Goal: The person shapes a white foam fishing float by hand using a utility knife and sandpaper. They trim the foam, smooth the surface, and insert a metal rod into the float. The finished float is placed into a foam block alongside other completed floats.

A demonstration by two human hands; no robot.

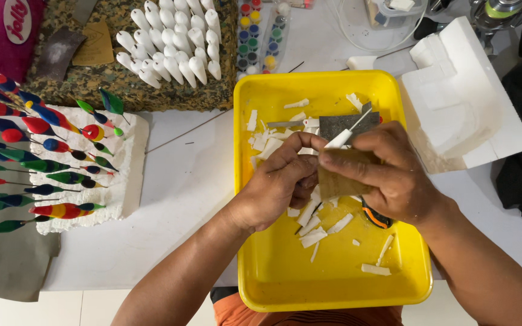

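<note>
Sanding looks underway: my left hand (282, 181) pinches a white float piece (341, 139), my right hand (388, 172) wraps brown sandpaper (339, 178) around it, over the yellow tray (273, 265); next, rotate gently.

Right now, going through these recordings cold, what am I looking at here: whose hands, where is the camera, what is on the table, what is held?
There is no machine: a person works with bare hands, filmed by a camera worn on the head, looking down. The left hand and right hand meet over a yellow tray strewn with white shavings. Together they hold a small white tapered piece against a brownish sheet of sandpaper; which hand has the firmer grip I cannot tell. To the left, painted floats stand stuck in a white foam slab. Above are unpainted white cones and paint pots; a foam block sits right.
</note>
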